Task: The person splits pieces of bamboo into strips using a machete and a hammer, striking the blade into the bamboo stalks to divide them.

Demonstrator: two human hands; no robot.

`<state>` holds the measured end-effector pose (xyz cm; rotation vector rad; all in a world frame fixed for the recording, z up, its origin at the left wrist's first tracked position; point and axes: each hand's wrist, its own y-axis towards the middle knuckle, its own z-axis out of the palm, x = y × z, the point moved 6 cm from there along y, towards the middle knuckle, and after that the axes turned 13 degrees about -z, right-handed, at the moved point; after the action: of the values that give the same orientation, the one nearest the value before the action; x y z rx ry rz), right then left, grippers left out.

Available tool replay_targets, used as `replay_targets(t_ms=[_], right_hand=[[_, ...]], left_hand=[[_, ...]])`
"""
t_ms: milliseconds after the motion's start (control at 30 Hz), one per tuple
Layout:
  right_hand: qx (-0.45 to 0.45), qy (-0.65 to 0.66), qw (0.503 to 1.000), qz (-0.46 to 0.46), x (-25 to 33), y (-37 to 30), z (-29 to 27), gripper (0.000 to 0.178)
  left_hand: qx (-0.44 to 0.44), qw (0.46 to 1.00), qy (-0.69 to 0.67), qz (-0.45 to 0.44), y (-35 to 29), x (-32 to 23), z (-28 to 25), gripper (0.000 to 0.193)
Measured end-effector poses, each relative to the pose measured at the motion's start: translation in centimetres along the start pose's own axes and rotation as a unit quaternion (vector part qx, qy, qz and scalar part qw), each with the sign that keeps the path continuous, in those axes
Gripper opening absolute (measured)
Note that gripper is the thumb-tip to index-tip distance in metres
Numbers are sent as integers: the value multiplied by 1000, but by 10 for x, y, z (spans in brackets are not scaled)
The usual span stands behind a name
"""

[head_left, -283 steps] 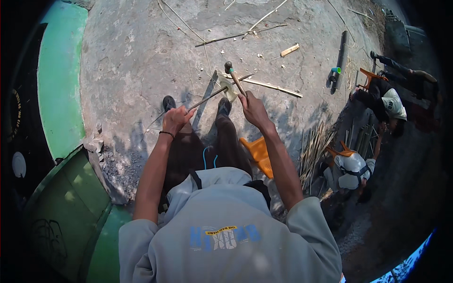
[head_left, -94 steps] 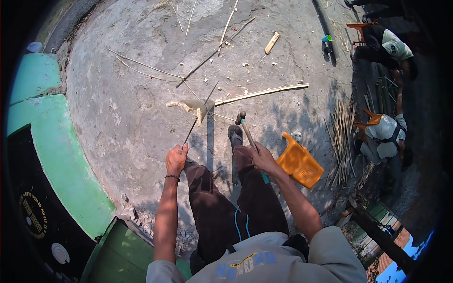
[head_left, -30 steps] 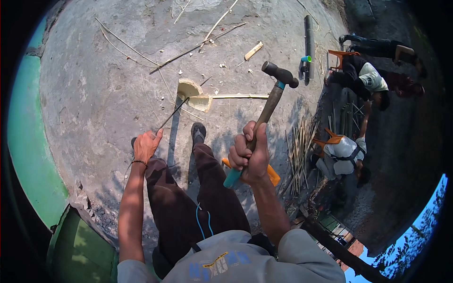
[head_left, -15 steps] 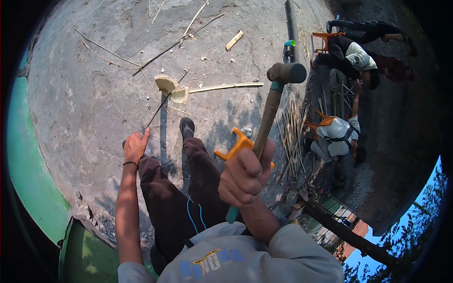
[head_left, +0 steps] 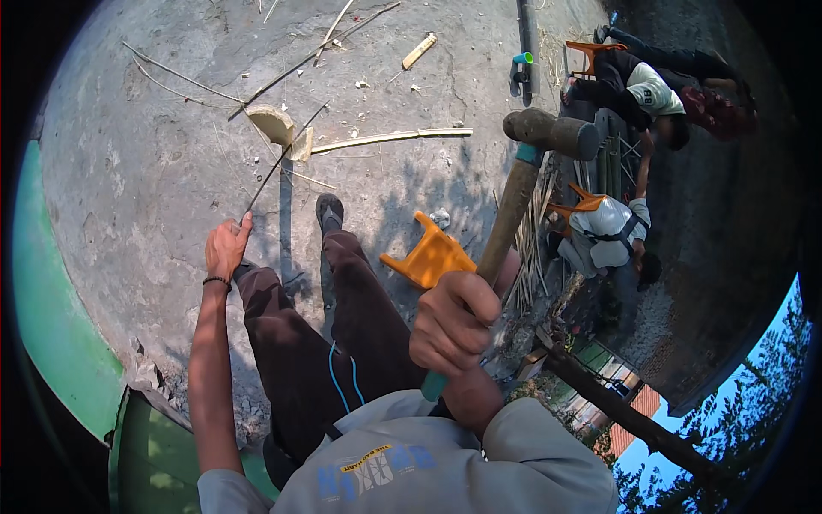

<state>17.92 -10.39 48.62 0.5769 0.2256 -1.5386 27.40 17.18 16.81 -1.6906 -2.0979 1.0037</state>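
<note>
Right fingers [head_left: 452, 321] tight round a hammer [head_left: 512, 199], left fingers [head_left: 224, 242] round a dark, probably bladed tool [head_left: 271, 174].

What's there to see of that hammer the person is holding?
The hammer has a dark, scuffed, metal-looking head, with a broad flat face to the right and a smaller end to the left. Its brown, worn handle looks wooden, with teal just under the head and at the butt. It is held up close to the camera, head uppermost, leaning right. The right hand wraps the lower handle, hiding part of it; the head touches nothing.
</note>
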Motion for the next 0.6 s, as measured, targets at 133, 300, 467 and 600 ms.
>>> replay_targets(t_ms=[133, 300, 467, 600], right_hand=[[-21, -22, 999, -17, 1, -5, -1, 55], [-9, -1, 1000, 3, -1, -1, -7, 56], [-13, -10, 1000, -3, -5, 4, -4, 56], [-10, -24, 1000, 4, -2, 8, -9, 53]], left_hand=[[5, 1000, -3, 13, 0, -1, 6, 75], [1, 1000, -19, 10, -1, -2, 6, 75], [9, 1000, -8, 5, 3, -2, 3, 74], [11, 1000, -6, -2, 1, 5, -5, 73]])
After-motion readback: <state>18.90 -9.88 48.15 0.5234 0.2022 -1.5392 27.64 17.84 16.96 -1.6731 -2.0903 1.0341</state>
